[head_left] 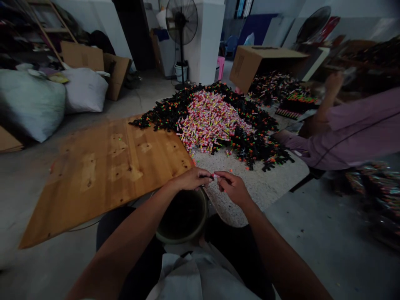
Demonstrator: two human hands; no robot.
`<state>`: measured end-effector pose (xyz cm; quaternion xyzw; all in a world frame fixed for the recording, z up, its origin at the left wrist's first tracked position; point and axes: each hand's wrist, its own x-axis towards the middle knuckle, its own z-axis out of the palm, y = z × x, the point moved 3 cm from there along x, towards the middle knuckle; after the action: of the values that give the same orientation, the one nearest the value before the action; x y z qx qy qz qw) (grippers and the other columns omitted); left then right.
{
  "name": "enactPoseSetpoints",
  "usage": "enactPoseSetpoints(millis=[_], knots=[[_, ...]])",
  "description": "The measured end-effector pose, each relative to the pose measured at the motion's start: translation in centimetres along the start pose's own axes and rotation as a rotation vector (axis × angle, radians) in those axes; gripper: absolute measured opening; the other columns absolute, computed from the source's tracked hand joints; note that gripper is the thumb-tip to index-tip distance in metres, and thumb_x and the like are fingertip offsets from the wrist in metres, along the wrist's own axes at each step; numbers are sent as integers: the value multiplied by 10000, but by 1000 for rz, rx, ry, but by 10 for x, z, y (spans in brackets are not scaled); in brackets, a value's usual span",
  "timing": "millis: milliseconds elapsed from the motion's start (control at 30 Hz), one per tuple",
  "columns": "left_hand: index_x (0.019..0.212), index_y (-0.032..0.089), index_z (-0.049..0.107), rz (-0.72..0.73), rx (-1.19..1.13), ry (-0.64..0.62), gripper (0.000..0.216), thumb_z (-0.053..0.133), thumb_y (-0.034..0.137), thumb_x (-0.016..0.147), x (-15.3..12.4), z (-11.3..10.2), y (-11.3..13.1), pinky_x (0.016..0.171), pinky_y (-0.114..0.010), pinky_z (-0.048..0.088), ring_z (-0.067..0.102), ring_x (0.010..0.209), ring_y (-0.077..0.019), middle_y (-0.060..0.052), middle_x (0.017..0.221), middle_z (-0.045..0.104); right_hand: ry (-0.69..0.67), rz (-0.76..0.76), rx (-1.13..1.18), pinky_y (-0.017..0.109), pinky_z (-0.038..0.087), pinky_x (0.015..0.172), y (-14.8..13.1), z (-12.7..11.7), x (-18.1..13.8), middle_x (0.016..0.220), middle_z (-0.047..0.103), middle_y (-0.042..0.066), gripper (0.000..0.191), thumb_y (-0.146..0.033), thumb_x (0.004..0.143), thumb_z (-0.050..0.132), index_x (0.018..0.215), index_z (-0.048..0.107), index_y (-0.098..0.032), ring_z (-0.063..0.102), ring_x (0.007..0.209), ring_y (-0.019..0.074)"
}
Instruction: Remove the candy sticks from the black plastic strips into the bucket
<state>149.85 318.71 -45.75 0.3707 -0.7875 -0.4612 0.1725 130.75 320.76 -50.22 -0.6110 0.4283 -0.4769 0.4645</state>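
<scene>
Now our left hand (pixel 190 179) and our right hand (pixel 233 186) meet just above the round dark bucket (pixel 183 216) that sits between our knees. Both hands pinch one tiny pink piece (pixel 214 177) between their fingertips, the left hand closed on one end and the right hand closed on the other. It is too small for us to tell its shape. We think the good way is to hold it snug but not squeeze hard, and to keep it right over the bucket, so that if it slips it drops in and not on the floor. Beyond the bucket, on the speckled grey table top (pixel 265 183), lies a big heap of small pink and white sticks (pixel 211 121), ringed by a pile of black bits with orange and green dots (pixel 250 137). To the left of the bucket lies a flat brown wooden board (pixel 103 171). To the right of the bucket, well apart, another person in a purple sleeve (pixel 350 129) leans in.
</scene>
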Motion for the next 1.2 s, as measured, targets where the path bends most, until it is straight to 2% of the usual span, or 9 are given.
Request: enactPoseSetpoints(millis=[200,467,567,700,800,900,1000,1100,1200], knots=[[835,146,704,0,-12,8,359,583,471,927,-1,0,-3,442,-185,363,498,441,-65,7,683,644,-74,-6,-146,253,433,547,-7,-3,0,644,632,-13,337,-359,889,613,1138,764,-189,548,558,126],[897,158,713,-133,-119,-21,405,611,550,893,-8,12,-19,431,-181,359,513,446,-66,0,730,680,-474,102,-110,204,382,433,-12,-17,15,548,590,-33,315,-343,862,644,1086,788,-175,500,449,103],[905,164,708,-181,-182,-54,424,627,579,875,-13,14,-30,442,-189,378,531,464,-75,-9,749,686,-569,88,-165,193,371,421,-9,-11,14,544,600,-34,289,-347,880,630,1051,798,-186,488,433,92],[938,178,718,-273,-222,-148,388,659,552,851,-21,7,-45,487,-203,414,589,526,-108,-16,746,696,-617,56,-126,198,415,455,1,3,15,607,665,-23,273,-389,849,689,1018,806,-209,538,478,105],[902,200,751,-229,-35,-123,276,715,456,805,-26,-3,-50,550,-201,425,616,605,-127,-2,736,706,-550,2,-151,241,493,571,11,10,37,756,746,1,262,-379,810,732,1010,805,-227,636,624,150],[779,212,761,-160,229,-101,197,722,404,795,-30,-8,-51,543,-202,382,583,586,-124,13,682,692,-248,-22,-424,280,504,689,18,10,83,807,760,30,201,-272,869,631,945,803,-204,665,739,188],[874,227,773,-143,275,9,186,692,387,826,-33,-11,-52,596,-220,426,636,658,-159,-9,772,737,-26,27,-755,281,477,777,19,17,129,942,774,68,271,-186,902,552,1039,785,-201,680,881,214],[1026,242,760,-152,244,151,243,665,381,851,-34,-16,-50,723,-250,486,693,818,-199,-38,928,771,-22,46,-851,279,456,799,17,36,163,1024,769,91,252,-277,908,596,1082,764,-208,676,986,241],[1047,243,757,-162,253,242,254,625,381,879,-32,-22,-49,783,-274,500,695,869,-206,-47,988,772,-18,99,-974,290,450,819,18,55,183,1094,749,142,320,-382,928,588,1118,735,-170,668,1036,259]])
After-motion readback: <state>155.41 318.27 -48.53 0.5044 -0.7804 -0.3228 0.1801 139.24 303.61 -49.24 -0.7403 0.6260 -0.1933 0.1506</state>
